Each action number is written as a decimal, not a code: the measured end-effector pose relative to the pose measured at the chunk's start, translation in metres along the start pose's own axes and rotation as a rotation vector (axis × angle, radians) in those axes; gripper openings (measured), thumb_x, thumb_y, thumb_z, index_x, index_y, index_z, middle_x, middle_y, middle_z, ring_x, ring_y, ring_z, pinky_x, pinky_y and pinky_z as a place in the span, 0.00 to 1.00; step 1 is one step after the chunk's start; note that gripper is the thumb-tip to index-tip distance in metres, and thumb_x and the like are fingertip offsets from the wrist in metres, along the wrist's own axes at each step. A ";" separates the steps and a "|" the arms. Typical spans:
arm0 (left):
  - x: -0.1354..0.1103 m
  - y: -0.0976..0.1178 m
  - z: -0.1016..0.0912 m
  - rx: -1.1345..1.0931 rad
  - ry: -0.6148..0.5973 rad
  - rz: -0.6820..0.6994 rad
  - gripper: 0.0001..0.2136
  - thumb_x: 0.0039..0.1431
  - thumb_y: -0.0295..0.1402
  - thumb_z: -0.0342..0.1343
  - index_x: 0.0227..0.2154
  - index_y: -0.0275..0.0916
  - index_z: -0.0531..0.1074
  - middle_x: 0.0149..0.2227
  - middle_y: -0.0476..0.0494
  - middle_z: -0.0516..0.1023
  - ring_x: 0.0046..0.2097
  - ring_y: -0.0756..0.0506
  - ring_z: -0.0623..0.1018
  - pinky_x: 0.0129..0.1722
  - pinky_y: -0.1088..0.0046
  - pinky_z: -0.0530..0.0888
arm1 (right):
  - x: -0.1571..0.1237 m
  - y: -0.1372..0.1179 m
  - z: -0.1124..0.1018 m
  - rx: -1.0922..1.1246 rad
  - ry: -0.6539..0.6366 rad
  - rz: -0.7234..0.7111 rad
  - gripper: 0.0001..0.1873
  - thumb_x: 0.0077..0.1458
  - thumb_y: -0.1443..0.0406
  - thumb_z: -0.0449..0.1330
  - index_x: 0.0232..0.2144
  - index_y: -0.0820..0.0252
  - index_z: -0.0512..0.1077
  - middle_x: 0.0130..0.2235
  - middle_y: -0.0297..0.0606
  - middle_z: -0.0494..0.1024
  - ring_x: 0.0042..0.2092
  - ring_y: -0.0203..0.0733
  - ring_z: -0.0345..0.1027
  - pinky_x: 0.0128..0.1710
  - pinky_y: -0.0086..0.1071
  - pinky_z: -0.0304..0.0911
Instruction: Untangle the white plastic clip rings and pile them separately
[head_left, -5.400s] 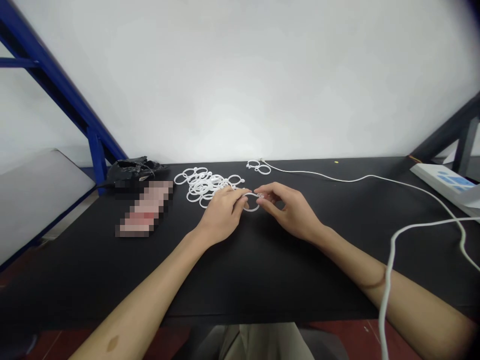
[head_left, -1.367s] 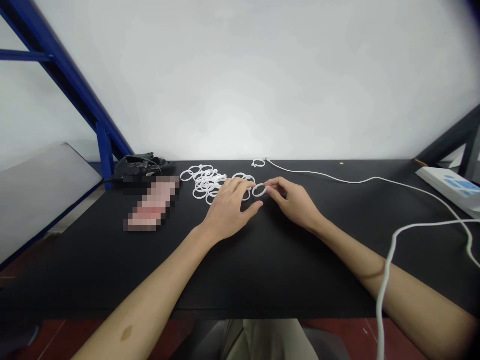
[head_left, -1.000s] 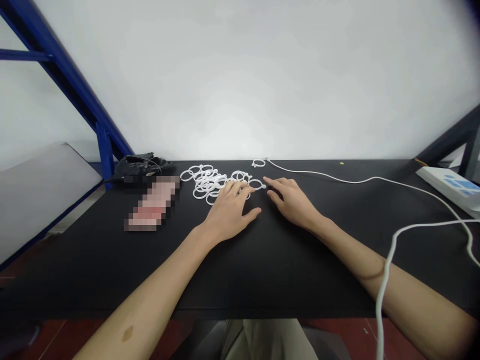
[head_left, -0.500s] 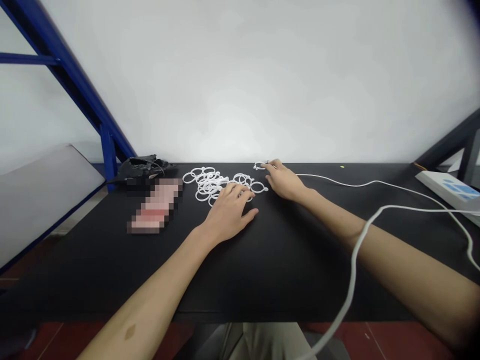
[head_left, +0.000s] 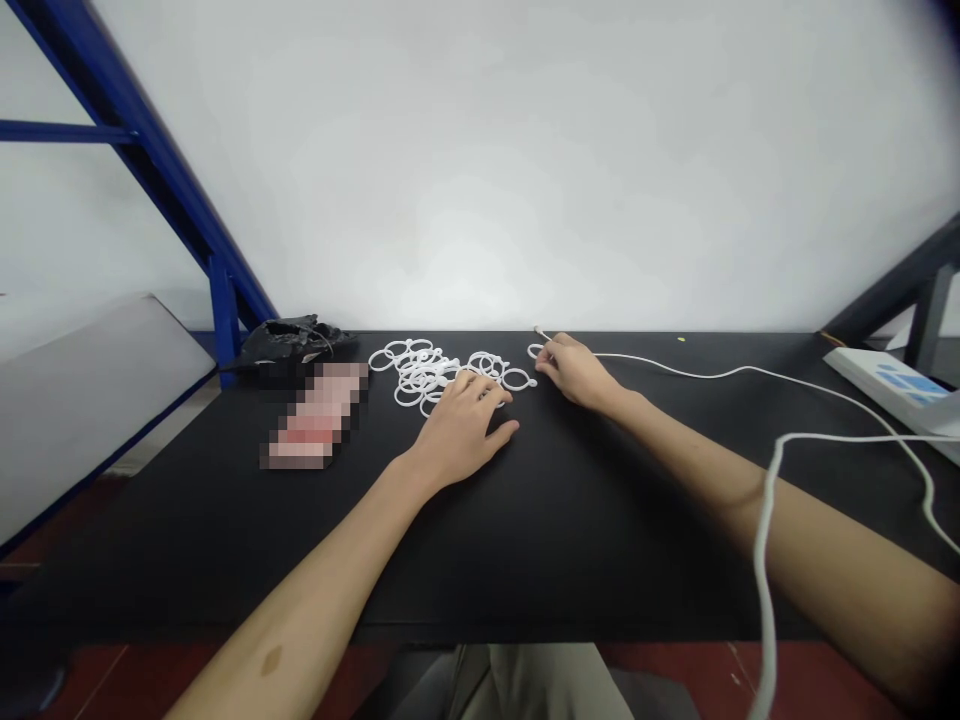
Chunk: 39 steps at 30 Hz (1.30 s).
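Observation:
A heap of several white plastic rings (head_left: 420, 371) lies on the black table (head_left: 525, 520). My left hand (head_left: 465, 425) rests flat at the heap's right edge, fingers stretched out over the nearest rings. One single ring (head_left: 517, 380) lies just right of its fingertips. My right hand (head_left: 574, 368) is farther back, fingers pinched on another small white ring (head_left: 535, 351) beside the tip of a white cable (head_left: 712, 372).
A pixelated pinkish object (head_left: 315, 415) and a crumpled black bag (head_left: 289, 340) lie left of the heap. The white cable runs right to a white power strip (head_left: 896, 385); a second cable loop (head_left: 772, 540) crosses my right forearm. Blue frame bars (head_left: 217, 310) stand at back left.
My right hand let go of the single ring beside the heap, reached to the back of the table and pinched the small ring near the cable tip. My left hand flattened onto the heap.

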<state>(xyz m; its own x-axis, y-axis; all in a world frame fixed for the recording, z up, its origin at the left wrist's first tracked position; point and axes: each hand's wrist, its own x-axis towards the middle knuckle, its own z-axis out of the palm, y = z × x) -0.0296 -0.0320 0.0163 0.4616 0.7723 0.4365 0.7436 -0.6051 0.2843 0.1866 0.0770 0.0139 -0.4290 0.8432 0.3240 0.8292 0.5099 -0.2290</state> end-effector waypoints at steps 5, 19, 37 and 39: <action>0.000 0.001 0.000 0.001 0.012 0.002 0.10 0.63 0.35 0.54 0.44 0.39 0.70 0.46 0.42 0.74 0.53 0.40 0.66 0.56 0.58 0.67 | -0.037 -0.001 -0.013 0.119 0.191 0.111 0.13 0.56 0.71 0.56 0.44 0.64 0.70 0.43 0.44 0.69 0.36 0.40 0.70 0.43 0.38 0.69; 0.002 0.003 -0.001 -0.036 0.014 -0.013 0.20 0.61 0.37 0.58 0.54 0.42 0.66 0.46 0.45 0.77 0.49 0.41 0.70 0.53 0.58 0.67 | -0.073 -0.063 -0.027 0.316 0.208 -0.314 0.10 0.62 0.67 0.54 0.43 0.53 0.72 0.44 0.41 0.72 0.43 0.41 0.70 0.42 0.36 0.69; 0.000 0.013 -0.004 -0.223 -0.034 -0.132 0.19 0.59 0.45 0.56 0.52 0.46 0.68 0.46 0.44 0.73 0.51 0.41 0.71 0.50 0.59 0.72 | -0.070 -0.068 -0.032 0.625 0.139 -0.048 0.08 0.59 0.62 0.58 0.29 0.57 0.73 0.27 0.32 0.77 0.27 0.34 0.68 0.31 0.28 0.63; 0.001 0.013 -0.003 -0.230 -0.042 -0.132 0.20 0.59 0.45 0.56 0.52 0.47 0.68 0.46 0.44 0.73 0.51 0.41 0.71 0.50 0.59 0.72 | -0.069 -0.068 -0.034 0.595 0.145 -0.048 0.08 0.59 0.63 0.58 0.28 0.57 0.73 0.26 0.31 0.76 0.26 0.33 0.66 0.29 0.28 0.62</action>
<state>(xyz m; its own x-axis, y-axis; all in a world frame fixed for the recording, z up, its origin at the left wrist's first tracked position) -0.0213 -0.0401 0.0229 0.3910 0.8521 0.3480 0.6718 -0.5226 0.5250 0.1722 -0.0218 0.0379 -0.3728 0.8065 0.4588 0.4501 0.5896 -0.6707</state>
